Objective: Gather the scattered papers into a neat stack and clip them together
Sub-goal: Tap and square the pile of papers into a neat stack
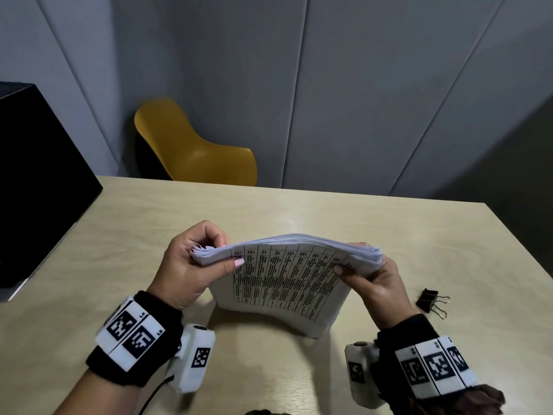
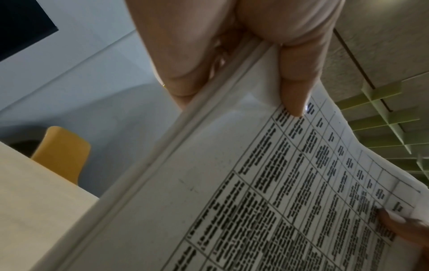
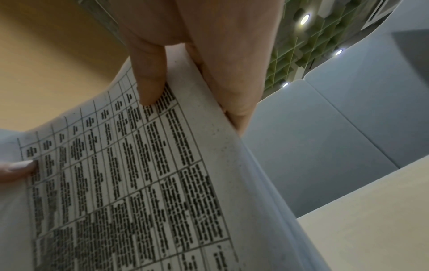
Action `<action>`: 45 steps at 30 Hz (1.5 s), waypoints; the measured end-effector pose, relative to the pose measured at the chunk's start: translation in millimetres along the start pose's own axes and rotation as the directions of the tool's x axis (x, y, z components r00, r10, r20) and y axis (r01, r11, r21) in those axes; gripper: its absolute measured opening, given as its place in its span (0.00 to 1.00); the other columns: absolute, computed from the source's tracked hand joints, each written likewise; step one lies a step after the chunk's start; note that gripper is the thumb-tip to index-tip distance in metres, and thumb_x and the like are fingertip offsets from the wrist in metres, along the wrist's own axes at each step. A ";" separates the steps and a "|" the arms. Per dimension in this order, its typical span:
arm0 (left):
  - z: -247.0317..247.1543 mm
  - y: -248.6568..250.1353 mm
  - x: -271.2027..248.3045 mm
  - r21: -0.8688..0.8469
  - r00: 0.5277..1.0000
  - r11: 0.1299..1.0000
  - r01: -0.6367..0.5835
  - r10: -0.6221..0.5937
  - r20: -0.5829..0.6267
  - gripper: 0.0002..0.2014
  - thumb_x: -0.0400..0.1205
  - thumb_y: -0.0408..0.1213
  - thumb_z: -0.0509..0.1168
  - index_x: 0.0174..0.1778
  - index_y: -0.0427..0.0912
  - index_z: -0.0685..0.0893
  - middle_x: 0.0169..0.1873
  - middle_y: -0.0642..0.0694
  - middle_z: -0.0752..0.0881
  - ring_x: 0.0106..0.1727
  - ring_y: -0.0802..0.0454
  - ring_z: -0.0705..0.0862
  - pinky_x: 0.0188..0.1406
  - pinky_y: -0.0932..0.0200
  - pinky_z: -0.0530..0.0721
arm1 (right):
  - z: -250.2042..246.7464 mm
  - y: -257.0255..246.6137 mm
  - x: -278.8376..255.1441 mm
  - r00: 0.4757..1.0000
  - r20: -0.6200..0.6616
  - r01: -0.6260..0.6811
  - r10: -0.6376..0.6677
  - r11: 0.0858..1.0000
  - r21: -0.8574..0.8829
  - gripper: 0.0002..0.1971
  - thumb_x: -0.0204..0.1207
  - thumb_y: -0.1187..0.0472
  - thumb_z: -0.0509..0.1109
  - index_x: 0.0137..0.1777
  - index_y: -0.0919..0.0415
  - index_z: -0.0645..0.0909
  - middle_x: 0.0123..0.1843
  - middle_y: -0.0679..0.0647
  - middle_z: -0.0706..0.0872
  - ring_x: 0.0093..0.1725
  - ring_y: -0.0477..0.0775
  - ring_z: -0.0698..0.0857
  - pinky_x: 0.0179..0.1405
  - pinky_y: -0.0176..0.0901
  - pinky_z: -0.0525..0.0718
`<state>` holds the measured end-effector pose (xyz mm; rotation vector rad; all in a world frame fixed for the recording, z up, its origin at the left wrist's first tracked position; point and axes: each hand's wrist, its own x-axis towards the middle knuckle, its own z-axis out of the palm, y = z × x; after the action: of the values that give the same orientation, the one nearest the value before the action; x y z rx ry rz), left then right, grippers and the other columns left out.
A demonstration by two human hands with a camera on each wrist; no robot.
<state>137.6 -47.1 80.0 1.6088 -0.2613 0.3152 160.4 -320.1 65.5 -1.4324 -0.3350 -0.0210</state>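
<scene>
A thick stack of printed papers (image 1: 281, 283) stands on its lower edge on the table, its top edge bowed upward. My left hand (image 1: 191, 262) grips the stack's upper left corner, thumb on the printed front, fingers behind. My right hand (image 1: 374, 277) grips the upper right corner the same way. In the left wrist view my left thumb (image 2: 294, 88) presses the papers (image 2: 232, 201). In the right wrist view my right thumb (image 3: 150, 77) presses the table-printed sheet (image 3: 139, 183). A black binder clip (image 1: 431, 302) lies on the table to the right of my right wrist.
The light wooden table (image 1: 149, 235) carries a black box (image 1: 39, 181) at its left edge. A yellow chair (image 1: 191, 151) stands behind the far edge, against grey wall panels.
</scene>
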 end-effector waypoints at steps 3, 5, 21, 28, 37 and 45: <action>-0.5 -0.2 0.0 -0.006 1.000 1.000 -0.005 0.005 -0.002 0.16 0.59 0.38 0.77 0.25 0.51 0.72 0.25 0.55 0.77 0.29 0.57 0.74 0.30 0.67 0.76 | -0.3 0.6 -1.1 1.000 -0.003 0.011 -0.011 1.000 -0.010 0.07 0.61 0.71 0.71 0.40 0.67 0.87 0.36 0.46 0.89 0.41 0.44 0.87 0.42 0.33 0.85; -1.6 -0.3 -1.2 0.013 1.000 1.000 -0.004 0.004 -0.015 0.18 0.59 0.38 0.77 0.24 0.51 0.70 0.24 0.55 0.75 0.28 0.56 0.72 0.28 0.65 0.74 | -0.4 0.6 -2.2 1.000 0.000 0.025 -0.025 0.999 -0.020 0.07 0.62 0.72 0.71 0.41 0.73 0.83 0.35 0.46 0.88 0.40 0.43 0.86 0.41 0.32 0.84; -1.4 2.0 -8.8 0.151 0.994 0.983 -0.105 0.108 -0.011 0.21 0.61 0.40 0.77 0.23 0.52 0.67 0.23 0.48 0.68 0.26 0.48 0.66 0.26 0.61 0.66 | -2.5 2.5 -8.5 0.998 0.002 0.055 -0.055 0.997 -0.061 0.12 0.61 0.72 0.71 0.35 0.54 0.89 0.32 0.44 0.87 0.37 0.41 0.85 0.39 0.28 0.81; -11.9 0.8 -10.2 0.014 0.995 0.999 -0.047 0.048 -0.084 0.17 0.53 0.46 0.82 0.31 0.51 0.82 0.30 0.56 0.84 0.32 0.62 0.80 0.34 0.71 0.81 | -6.8 7.1 -7.2 0.998 -0.055 0.025 -0.026 0.999 -0.028 0.22 0.53 0.44 0.83 0.42 0.58 0.90 0.38 0.48 0.92 0.41 0.45 0.88 0.43 0.34 0.85; -5.4 -2.5 -6.3 0.121 0.944 0.981 -0.149 0.177 -0.277 0.20 0.68 0.24 0.72 0.37 0.61 0.89 0.32 0.63 0.89 0.33 0.67 0.84 0.38 0.74 0.82 | 2.7 -0.3 0.3 0.993 -0.122 0.002 -0.010 0.998 -0.068 0.11 0.71 0.78 0.67 0.48 0.66 0.87 0.39 0.46 0.92 0.42 0.44 0.89 0.42 0.32 0.85; -4.4 -4.2 -3.6 0.276 0.888 0.950 -0.143 0.246 -0.388 0.19 0.71 0.29 0.73 0.37 0.64 0.87 0.33 0.68 0.88 0.33 0.70 0.83 0.39 0.75 0.81 | 8.3 -5.1 -3.0 0.991 -0.130 0.020 -0.033 0.995 -0.096 0.10 0.71 0.80 0.66 0.49 0.70 0.84 0.38 0.42 0.92 0.41 0.39 0.88 0.41 0.30 0.85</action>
<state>135.6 -42.5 74.9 1.7088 -0.0541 0.8670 154.7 -313.3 70.5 -1.5117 -0.2471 -0.1539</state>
